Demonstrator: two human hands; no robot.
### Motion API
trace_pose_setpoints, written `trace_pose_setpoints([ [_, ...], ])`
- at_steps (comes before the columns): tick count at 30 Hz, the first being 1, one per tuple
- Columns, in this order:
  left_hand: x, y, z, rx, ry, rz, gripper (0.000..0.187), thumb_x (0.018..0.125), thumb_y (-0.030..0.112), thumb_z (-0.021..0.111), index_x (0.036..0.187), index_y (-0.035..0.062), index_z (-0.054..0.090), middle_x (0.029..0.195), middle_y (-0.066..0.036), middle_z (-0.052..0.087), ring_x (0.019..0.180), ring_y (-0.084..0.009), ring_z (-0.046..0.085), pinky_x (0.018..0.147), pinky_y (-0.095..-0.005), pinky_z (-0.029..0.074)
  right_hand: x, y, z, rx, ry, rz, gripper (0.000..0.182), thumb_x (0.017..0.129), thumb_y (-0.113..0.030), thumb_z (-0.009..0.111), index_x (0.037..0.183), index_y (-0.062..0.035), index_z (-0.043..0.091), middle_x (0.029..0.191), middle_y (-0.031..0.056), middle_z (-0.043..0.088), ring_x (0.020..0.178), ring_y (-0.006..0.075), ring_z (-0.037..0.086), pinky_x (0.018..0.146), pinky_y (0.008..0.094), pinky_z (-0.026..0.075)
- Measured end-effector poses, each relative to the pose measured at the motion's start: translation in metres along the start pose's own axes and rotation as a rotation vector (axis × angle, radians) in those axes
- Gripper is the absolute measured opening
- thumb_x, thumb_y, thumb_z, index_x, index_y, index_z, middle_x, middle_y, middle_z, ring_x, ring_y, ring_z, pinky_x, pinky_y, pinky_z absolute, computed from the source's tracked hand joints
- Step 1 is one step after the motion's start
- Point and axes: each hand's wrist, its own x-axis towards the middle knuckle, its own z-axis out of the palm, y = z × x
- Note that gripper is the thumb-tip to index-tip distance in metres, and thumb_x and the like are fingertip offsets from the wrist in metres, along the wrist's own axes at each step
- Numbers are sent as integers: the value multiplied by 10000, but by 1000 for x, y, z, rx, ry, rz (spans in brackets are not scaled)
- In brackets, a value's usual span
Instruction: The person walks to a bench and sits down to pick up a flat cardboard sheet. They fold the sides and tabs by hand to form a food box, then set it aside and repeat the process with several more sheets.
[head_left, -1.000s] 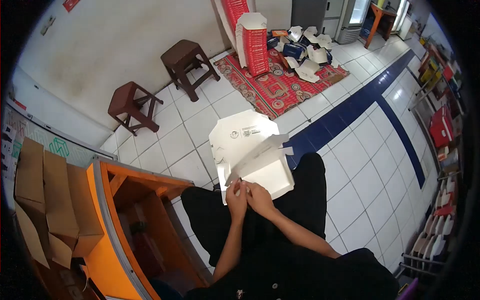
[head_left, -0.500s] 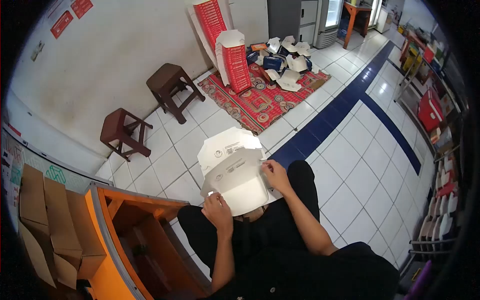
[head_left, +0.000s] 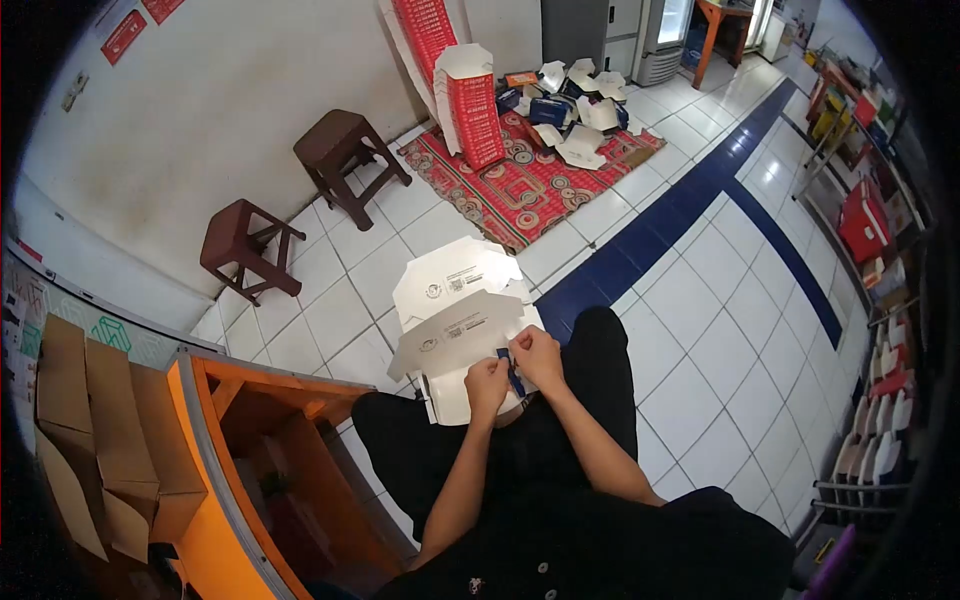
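A white cardboard food box (head_left: 450, 396) with its lid raised rests on my lap. Small printed text marks its upright lid panel (head_left: 462, 331), and a second white printed panel (head_left: 455, 270) stands right behind it. At the box's right front corner, my left hand (head_left: 487, 388) is closed on its edge. My right hand (head_left: 538, 358) is closed on the same corner, just beyond the left one. Between the hands shows a narrow dark blue flap (head_left: 516, 376). The fingers hide part of this corner.
Ahead, several folded boxes (head_left: 580, 112) and tall red-and-white stacks (head_left: 476, 120) stand on a red patterned mat (head_left: 540, 195). Two brown stools (head_left: 340, 150) are by the wall. An orange cabinet (head_left: 200, 440) is close on my left; loaded shelves (head_left: 880, 400) line the right.
My left hand has moved right from the box's left side to the right front corner, near my right hand. The dark blue flap now shows between them. The lid panel leans differently.
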Motion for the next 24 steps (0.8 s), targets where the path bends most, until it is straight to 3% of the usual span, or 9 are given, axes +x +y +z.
trace_pose_setpoints([
  [5, 3, -11, 3, -221, -4, -113, 228, 877, 172, 634, 894, -45, 701, 728, -123, 700, 559, -159, 644, 535, -288, 506, -9, 10, 11, -76, 19, -93, 183, 787, -153, 687, 781, 20, 626, 688, 167, 659, 653, 300, 668, 615, 376, 519],
  [7, 3, -13, 4, -121, 30, 36, 232, 890, 171, 636, 912, -54, 692, 726, -115, 694, 581, -158, 646, 546, -274, 517, -15, 12, 11, -121, 9, -171, 176, 783, -144, 689, 775, 18, 622, 668, 165, 650, 650, 321, 654, 620, 393, 516],
  [12, 2, -16, -7, -312, 7, -2, 283, 916, 202, 629, 983, -71, 668, 841, -140, 702, 677, -173, 673, 593, -287, 539, -21, 18, 5, -367, 22, -386, 147, 755, -127, 687, 752, 8, 630, 867, 219, 617, 813, 377, 595, 749, 450, 485],
  [14, -7, 2, -24, -322, -154, -18, 314, 952, 210, 595, 1088, -71, 633, 950, -135, 674, 734, -195, 680, 626, -280, 563, -21, 20, -4, -392, -73, -296, 189, 788, -169, 696, 877, -11, 644, 981, 218, 589, 901, 370, 595, 791, 436, 485],
  [16, -22, 12, -51, -18, -52, 294, 304, 940, 233, 599, 1083, -30, 650, 1023, -166, 645, 777, -247, 680, 661, -324, 553, -27, 5, -20, -215, -177, -229, 329, 822, -212, 692, 1084, -33, 605, 1023, 220, 574, 979, 392, 584, 834, 450, 481],
  [17, -44, 40, -73, 125, -40, 356, 245, 924, 184, 591, 1104, 30, 654, 1049, -171, 591, 827, -281, 655, 722, -352, 542, -29, 1, -31, -241, -242, -257, 452, 844, -301, 694, 1228, -115, 545, 1071, 192, 559, 1026, 370, 590, 854, 425, 489],
  [18, -56, 46, -92, 338, -6, 396, 256, 873, 142, 613, 1117, 73, 649, 1032, -170, 559, 854, -322, 620, 773, -381, 522, -33, -10, -44, -241, -246, -253, 452, 844, -301, 694, 1228, -115, 545, 1071, 192, 559, 1026, 370, 590, 854, 425, 489],
  [20, -78, 53, -124, 410, -28, 357, 279, 831, 130, 631, 1108, 97, 648, 1032, -159, 528, 932, -342, 581, 828, -398, 496, -36, -30, -67, -451, -612, -343, 467, 835, -353, 698, 1236, -163, 554, 1116, 175, 548, 1050, 343, 589, 859, 424, 491],
  [24, -97, 27, -145, 753, -117, 274, 281, 780, 134, 699, 1058, 114, 659, 1058, -136, 486, 1017, -312, 547, 849, -395, 486, -30, -2, -56, -752, -682, -557, 440, 784, -370, 727, 1146, -172, 575, 954, 126, 622, 884, 336, 651, 754, 451, 521],
])
